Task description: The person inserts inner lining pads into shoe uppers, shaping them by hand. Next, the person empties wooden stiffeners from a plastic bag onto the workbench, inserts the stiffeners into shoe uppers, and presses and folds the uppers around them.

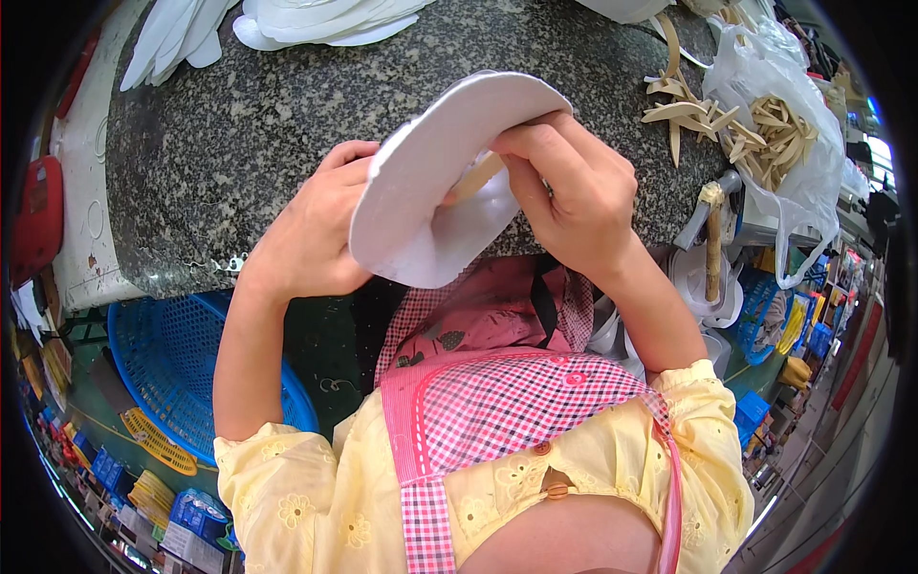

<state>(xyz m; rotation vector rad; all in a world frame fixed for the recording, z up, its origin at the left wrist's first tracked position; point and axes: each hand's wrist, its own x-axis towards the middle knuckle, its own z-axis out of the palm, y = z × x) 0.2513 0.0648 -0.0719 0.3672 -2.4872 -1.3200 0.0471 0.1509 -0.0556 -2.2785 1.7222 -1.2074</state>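
A thin white sheet piece with rounded edges (406, 196) is held up and bent over the near edge of the stone slab. My left hand (311, 225) is closed round its left side, with most of the fingers hidden behind it. At its upper right my right hand (574, 182) grips, thumb and fingers pressed together. A tan, flat strip (475, 178) lies against the inner face of the white piece, its upper end by my right fingertips. Whether those fingers pinch the strip, the sheet or both, I cannot tell fully.
Stacked white pieces (330, 21) lie along the slab's (229, 153) far side. Loose tan strips (684, 110) and a plastic bag (798, 182) of them are at the right, beside a wooden-handled hammer (713, 239). A blue basket (172, 354) stands below left.
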